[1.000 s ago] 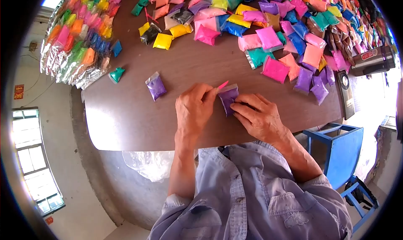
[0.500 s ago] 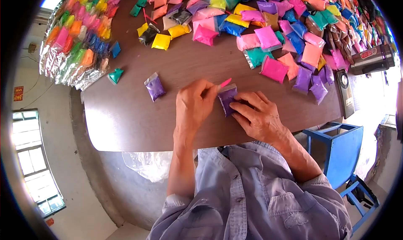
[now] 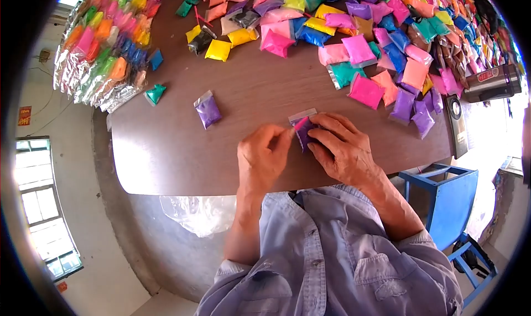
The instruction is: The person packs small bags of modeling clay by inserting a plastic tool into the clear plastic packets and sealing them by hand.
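My left hand [image 3: 262, 154] is closed, pinching a thin bright pink plastic stick [image 3: 302, 123] between thumb and forefinger. The stick lies across the upper part of a small clear packet with purple filling [image 3: 303, 141]. Fingers of my right hand [image 3: 347, 153] press on that packet's right side and hold it against the table. Whether the stick is on the packet or inside its mouth, I cannot tell. Another purple packet [image 3: 208, 111] lies on the table to the left, apart from both hands.
Many colourful packets [image 3: 359, 49] are heaped at the back and right of the brown table [image 3: 166, 150]. Silvery bundled packets [image 3: 99, 61] cover the far left. A teal packet [image 3: 155, 94] lies near them. A metal flask [image 3: 492, 82] stands at right, above a blue stool [image 3: 451, 205].
My left hand has brought the pink stick down from above the packet's top edge onto its upper part. My right hand stays on the packet. The view has shifted slightly.
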Action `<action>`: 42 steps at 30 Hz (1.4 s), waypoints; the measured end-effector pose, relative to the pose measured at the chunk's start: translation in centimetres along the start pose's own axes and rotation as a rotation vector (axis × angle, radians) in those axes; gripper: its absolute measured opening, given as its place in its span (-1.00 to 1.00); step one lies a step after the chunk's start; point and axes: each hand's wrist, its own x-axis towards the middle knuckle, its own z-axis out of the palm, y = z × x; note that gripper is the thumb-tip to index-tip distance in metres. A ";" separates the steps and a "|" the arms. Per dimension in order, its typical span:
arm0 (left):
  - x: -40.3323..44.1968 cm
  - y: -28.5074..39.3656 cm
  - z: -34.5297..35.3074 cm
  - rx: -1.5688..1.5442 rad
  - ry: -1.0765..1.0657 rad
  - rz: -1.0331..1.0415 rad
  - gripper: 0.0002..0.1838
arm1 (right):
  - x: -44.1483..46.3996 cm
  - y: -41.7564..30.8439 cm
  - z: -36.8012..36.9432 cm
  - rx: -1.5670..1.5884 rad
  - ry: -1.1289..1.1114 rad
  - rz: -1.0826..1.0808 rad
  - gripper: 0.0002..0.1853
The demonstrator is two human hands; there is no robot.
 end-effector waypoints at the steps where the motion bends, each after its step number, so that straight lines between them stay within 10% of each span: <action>1: -0.3 -0.2 0.3 -0.010 -0.010 0.010 -0.86 | 0.0 0.1 0.2 0.002 0.013 -0.001 -0.70; 42: -3.3 -1.7 -1.6 0.121 0.171 -0.027 -0.85 | 0.2 -0.2 1.0 -0.093 0.076 0.033 -0.75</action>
